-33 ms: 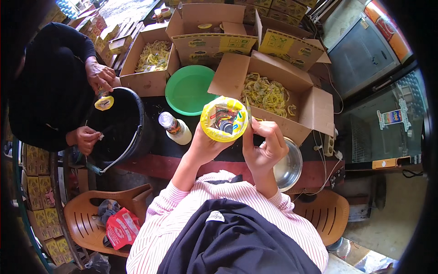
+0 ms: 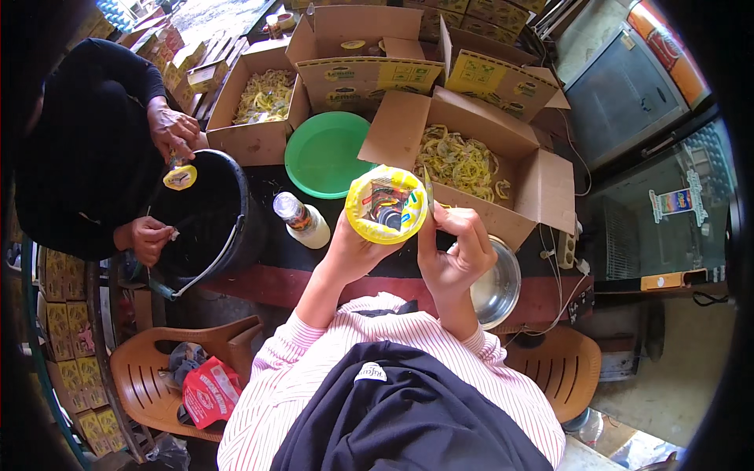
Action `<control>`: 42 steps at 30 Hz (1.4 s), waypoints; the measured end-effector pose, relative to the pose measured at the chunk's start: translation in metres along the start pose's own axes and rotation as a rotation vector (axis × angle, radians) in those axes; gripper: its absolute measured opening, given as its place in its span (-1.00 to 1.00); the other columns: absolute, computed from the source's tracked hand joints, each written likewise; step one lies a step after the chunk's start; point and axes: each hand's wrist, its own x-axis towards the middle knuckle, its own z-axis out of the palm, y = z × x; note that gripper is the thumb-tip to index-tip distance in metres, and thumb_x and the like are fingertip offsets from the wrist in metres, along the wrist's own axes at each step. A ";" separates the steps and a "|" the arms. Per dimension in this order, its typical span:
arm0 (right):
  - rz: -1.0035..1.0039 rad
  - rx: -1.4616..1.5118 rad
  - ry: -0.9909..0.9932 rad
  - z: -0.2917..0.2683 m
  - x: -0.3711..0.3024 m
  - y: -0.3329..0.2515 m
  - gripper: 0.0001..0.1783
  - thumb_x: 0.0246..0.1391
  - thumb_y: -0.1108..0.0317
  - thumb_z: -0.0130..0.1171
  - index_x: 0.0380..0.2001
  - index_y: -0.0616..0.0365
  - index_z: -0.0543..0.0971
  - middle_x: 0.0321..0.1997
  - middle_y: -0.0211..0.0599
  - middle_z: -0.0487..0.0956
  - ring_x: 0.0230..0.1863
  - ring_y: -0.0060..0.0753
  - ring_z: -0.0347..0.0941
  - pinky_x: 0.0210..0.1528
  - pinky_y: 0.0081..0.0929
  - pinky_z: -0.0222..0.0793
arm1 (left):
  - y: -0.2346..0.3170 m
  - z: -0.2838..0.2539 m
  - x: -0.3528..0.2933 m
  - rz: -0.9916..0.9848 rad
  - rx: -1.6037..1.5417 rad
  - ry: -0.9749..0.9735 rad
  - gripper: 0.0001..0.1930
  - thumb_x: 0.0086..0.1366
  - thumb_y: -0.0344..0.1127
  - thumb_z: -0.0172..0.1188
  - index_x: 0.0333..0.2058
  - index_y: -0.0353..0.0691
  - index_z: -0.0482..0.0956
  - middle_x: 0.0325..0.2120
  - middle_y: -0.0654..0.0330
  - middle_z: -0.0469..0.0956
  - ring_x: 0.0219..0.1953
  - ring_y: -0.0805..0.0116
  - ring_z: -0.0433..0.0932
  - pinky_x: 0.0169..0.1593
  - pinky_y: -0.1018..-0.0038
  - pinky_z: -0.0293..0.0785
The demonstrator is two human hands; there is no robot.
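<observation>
In front of my chest, my left hand (image 2: 357, 242) is wrapped round a sealed drink cup (image 2: 385, 206), its yellow printed lid turned up toward me. The hand covers most of the cup's side. My right hand (image 2: 457, 247) pinches a thin knife (image 2: 428, 188), its narrow blade upright against the right edge of the lid. Its handle is hidden in my fingers. At the left a co-worker holds another cup (image 2: 180, 177) with a yellow lid, tilted over a black bucket (image 2: 236, 228). The co-worker's other hand (image 2: 147, 239) pinches something small and whitish.
Behind my hands, a cardboard box (image 2: 542, 184) holds a tangle of yellow strips; a similar box (image 2: 251, 145) stands farther left. A green basin (image 2: 326, 153), a white bottle (image 2: 309, 228) and a metal bowl (image 2: 503, 290) are around me on the dark table. Cables (image 2: 561, 290) run at the right.
</observation>
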 end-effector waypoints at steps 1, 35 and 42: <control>-0.001 -0.003 0.002 0.001 -0.001 0.001 -0.74 -0.35 0.70 0.25 -0.48 0.20 0.55 -0.61 -0.31 0.45 -0.59 -0.43 0.41 -0.51 -0.62 0.33 | 0.000 0.000 -0.001 -0.010 0.008 0.004 -0.43 -0.05 -0.55 0.29 -0.02 -0.32 0.29 -0.13 0.17 0.44 -0.11 0.43 0.45 -0.02 0.49 0.38; 0.083 0.086 -0.055 -0.007 -0.001 0.004 -0.79 -0.31 0.69 0.25 -0.49 0.24 0.54 -0.59 -0.26 0.48 -0.57 -0.48 0.44 -0.49 -0.65 0.34 | -0.004 -0.002 0.000 -0.042 -0.087 -0.078 -0.36 -0.08 -0.54 0.32 0.02 -0.30 0.25 -0.11 0.19 0.42 -0.07 0.43 0.41 0.01 0.48 0.34; 0.090 0.055 -0.054 -0.006 0.002 0.003 -0.78 -0.32 0.69 0.25 -0.49 0.23 0.54 -0.59 -0.27 0.48 -0.56 -0.45 0.44 -0.47 -0.62 0.36 | -0.009 -0.005 -0.002 -0.044 -0.018 -0.112 -0.30 -0.10 -0.54 0.33 0.05 -0.29 0.21 -0.08 0.17 0.38 -0.04 0.42 0.39 0.05 0.48 0.31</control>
